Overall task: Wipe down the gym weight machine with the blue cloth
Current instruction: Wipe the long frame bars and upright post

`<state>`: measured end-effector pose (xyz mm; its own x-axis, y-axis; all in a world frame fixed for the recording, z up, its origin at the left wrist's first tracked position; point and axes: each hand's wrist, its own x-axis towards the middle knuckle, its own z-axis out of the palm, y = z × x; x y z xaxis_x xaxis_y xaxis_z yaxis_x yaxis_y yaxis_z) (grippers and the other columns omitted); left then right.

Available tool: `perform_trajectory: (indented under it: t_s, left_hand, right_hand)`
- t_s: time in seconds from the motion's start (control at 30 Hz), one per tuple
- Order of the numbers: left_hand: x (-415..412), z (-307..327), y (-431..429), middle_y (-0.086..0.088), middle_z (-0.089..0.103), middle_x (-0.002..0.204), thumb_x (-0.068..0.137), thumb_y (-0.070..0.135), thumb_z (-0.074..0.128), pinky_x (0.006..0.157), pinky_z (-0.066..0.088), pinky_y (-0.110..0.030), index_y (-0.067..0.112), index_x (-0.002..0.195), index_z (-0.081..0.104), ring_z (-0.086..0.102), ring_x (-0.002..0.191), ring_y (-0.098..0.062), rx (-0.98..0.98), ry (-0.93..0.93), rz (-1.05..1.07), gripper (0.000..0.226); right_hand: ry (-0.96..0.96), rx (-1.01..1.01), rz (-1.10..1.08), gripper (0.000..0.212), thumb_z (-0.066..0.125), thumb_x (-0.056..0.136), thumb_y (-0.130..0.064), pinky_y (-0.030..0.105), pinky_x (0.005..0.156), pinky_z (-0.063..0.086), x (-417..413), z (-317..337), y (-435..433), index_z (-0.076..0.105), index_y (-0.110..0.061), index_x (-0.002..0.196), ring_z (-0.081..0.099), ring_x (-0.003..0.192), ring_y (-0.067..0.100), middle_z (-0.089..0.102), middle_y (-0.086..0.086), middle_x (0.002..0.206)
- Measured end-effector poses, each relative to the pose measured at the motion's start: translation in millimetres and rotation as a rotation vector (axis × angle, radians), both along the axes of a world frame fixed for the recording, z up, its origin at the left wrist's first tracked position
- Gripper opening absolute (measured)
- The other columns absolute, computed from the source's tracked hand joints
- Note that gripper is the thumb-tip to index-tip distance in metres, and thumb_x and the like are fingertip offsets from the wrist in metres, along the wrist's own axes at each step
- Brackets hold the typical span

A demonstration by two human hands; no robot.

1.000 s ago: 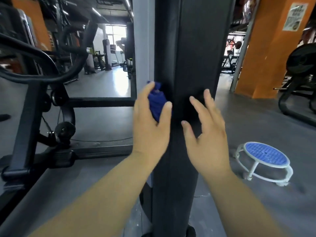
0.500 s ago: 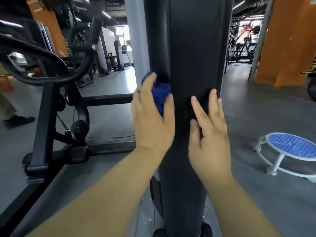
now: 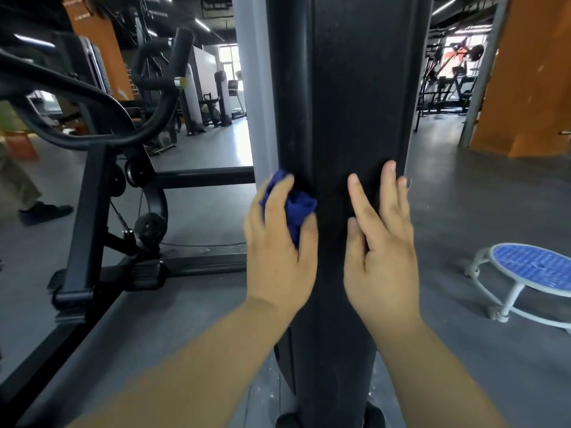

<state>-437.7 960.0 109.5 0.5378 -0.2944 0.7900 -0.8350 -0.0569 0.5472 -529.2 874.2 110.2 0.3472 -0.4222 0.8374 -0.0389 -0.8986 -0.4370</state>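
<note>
The weight machine's wide black upright column (image 3: 346, 94) fills the middle of the view from top to bottom. My left hand (image 3: 279, 251) grips a bunched blue cloth (image 3: 298, 206) and presses it against the column's left edge, beside a grey post. My right hand (image 3: 381, 245) lies flat on the column's right side, fingers straight and pointing up, holding nothing. Most of the cloth is hidden under my left fingers.
The machine's black frame and curved handles (image 3: 92, 131) stand to the left. A low round stool with a blue top (image 3: 531, 270) sits on the grey floor at right. Orange pillars (image 3: 531, 81) stand behind. A person's shoe (image 3: 43, 213) shows at the far left.
Both hands have shifted a little on the column, the left one rubbing the cloth along its left edge. The view has swung left, so the stool lies further right.
</note>
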Motion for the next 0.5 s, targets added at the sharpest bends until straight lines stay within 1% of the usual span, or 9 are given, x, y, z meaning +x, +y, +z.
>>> perform_trajectory:
  t_s: [0.07, 0.13, 0.17, 0.23, 0.27, 0.3, 0.4, 0.43, 0.5]
  left_hand:
    - [-1, -39, 11, 0.005, 0.033, 0.147, 0.095, 0.037, 0.047, 0.109, 0.025, -0.01, 0.05, 0.136, 0.03, 0.03, 0.133, -0.007, 0.111, 0.042, 0.005, 0.047]
    - [-6, -59, 18, 0.016, 0.03, 0.141, 0.096, 0.029, 0.052, 0.112, 0.034, -0.021, 0.061, 0.128, 0.027, 0.029, 0.131, 0.0, 0.138, 0.13, -0.01, 0.051]
    - [-9, -55, 17, 0.02, 0.028, 0.138, 0.097, 0.026, 0.054, 0.112, 0.034, -0.02, 0.063, 0.125, 0.026, 0.031, 0.13, 0.001, 0.097, 0.183, -0.021, 0.054]
    - [-16, -16, 6, 0.018, 0.03, 0.139, 0.097, 0.024, 0.054, 0.107, 0.028, -0.007, 0.061, 0.126, 0.027, 0.035, 0.13, -0.002, -0.068, 0.242, -0.044, 0.055]
    - [-17, 10, -1, 0.014, 0.033, 0.139, 0.097, 0.025, 0.054, 0.104, 0.026, -0.003, 0.058, 0.129, 0.027, 0.036, 0.13, -0.002, -0.16, 0.255, -0.06, 0.053]
    - [-15, 36, -8, 0.014, 0.037, 0.139, 0.097, 0.028, 0.055, 0.104, 0.026, -0.003, 0.052, 0.132, 0.031, 0.037, 0.131, -0.002, -0.238, 0.271, -0.074, 0.05]
    - [-3, 80, -18, 0.029, 0.046, 0.132, 0.092, 0.042, 0.049, 0.109, 0.034, -0.021, 0.036, 0.139, 0.042, 0.041, 0.13, -0.001, -0.362, 0.251, -0.067, 0.047]
    - [-2, 78, -19, 0.032, 0.046, 0.131, 0.092, 0.043, 0.048, 0.11, 0.036, -0.024, 0.036, 0.138, 0.043, 0.043, 0.128, 0.001, -0.38, 0.298, -0.066, 0.047]
    - [-11, 60, -18, 0.03, 0.045, 0.136, 0.096, 0.04, 0.049, 0.108, 0.038, -0.02, 0.046, 0.135, 0.041, 0.044, 0.126, 0.005, -0.406, 0.519, -0.082, 0.04]
  right_hand:
    - [0.021, -0.012, 0.002, 0.057, 0.044, 0.102, -0.006, 0.006, 0.114, 0.004, -4, -1, -1, 0.033, -0.033, 0.151, -0.003, 0.151, 0.008, 0.0, -0.018, 0.162]
    - [0.067, -0.017, 0.006, 0.056, 0.044, 0.102, -0.008, 0.011, 0.116, 0.008, -10, -4, 1, 0.035, -0.035, 0.15, -0.002, 0.151, 0.008, 0.001, -0.019, 0.162]
    - [0.086, -0.028, 0.002, 0.055, 0.045, 0.101, -0.009, 0.018, 0.118, 0.012, -13, -3, 3, 0.037, -0.035, 0.149, -0.002, 0.151, 0.008, 0.002, -0.019, 0.163]
    - [0.124, -0.092, -0.016, 0.053, 0.044, 0.101, -0.011, 0.037, 0.118, 0.021, -21, 9, 4, 0.039, -0.035, 0.148, 0.0, 0.151, 0.009, 0.006, -0.019, 0.163]
    - [0.147, -0.138, -0.018, 0.051, 0.043, 0.102, -0.012, 0.042, 0.118, 0.024, -24, 22, 3, 0.04, -0.035, 0.148, 0.0, 0.151, 0.008, 0.006, -0.019, 0.162]
    - [0.171, -0.197, -0.016, 0.05, 0.041, 0.103, -0.012, 0.045, 0.117, 0.026, -26, 40, 1, 0.04, -0.034, 0.147, 0.001, 0.151, 0.008, 0.007, -0.019, 0.162]
    - [0.232, -0.474, 0.004, 0.051, 0.042, 0.097, -0.008, 0.046, 0.12, 0.022, -25, 111, -9, 0.045, -0.026, 0.145, 0.007, 0.151, 0.014, 0.016, -0.011, 0.16]
    - [0.259, -0.582, 0.006, 0.052, 0.043, 0.095, -0.005, 0.043, 0.122, 0.018, -21, 136, -12, 0.048, -0.022, 0.143, 0.011, 0.151, 0.016, 0.022, -0.006, 0.159]
    - [0.335, -0.781, 0.018, 0.051, 0.044, 0.089, 0.0, 0.037, 0.122, 0.015, -11, 176, -14, 0.055, -0.015, 0.137, 0.022, 0.148, 0.021, 0.035, 0.002, 0.155]
